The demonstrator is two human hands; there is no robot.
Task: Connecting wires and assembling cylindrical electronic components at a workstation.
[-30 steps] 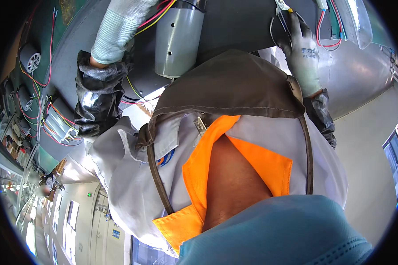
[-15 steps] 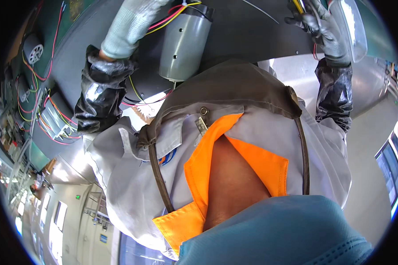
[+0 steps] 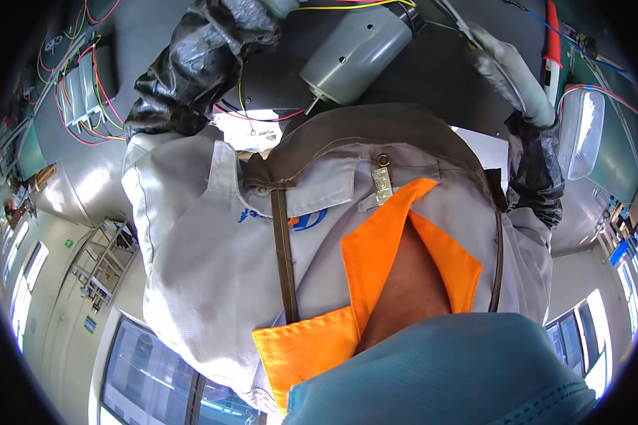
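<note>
A grey cylindrical motor [image 3: 358, 60] lies tilted on the dark work surface, its thin shaft pointing down-left toward my apron. Yellow and red wires [image 3: 354, 6] leave its far end. My left hand [image 3: 282, 7], in a pale glove, shows only its wrist part at the top edge near these wires; its fingers are out of view. To the motor's right, my right hand [image 3: 507, 74], in a grey-white glove, is closed and partly blurred. A long thin grey piece runs along it, too unclear to name. Beside that hand lies a tool with a red handle [image 3: 551, 35].
Farther left sit more grey motors [image 3: 85, 88] with red and yellow leads. A clear plastic tray [image 3: 585, 134] stands at the right, crossed by red and blue wires. The work surface's near edge [image 3: 482, 131] runs close to my apron [image 3: 376, 127].
The motor has tipped, its far end swinging right. My left hand has moved mostly beyond the top edge. My right hand has turned and lowered; the red-handled tool now shows, and the view has shifted.
</note>
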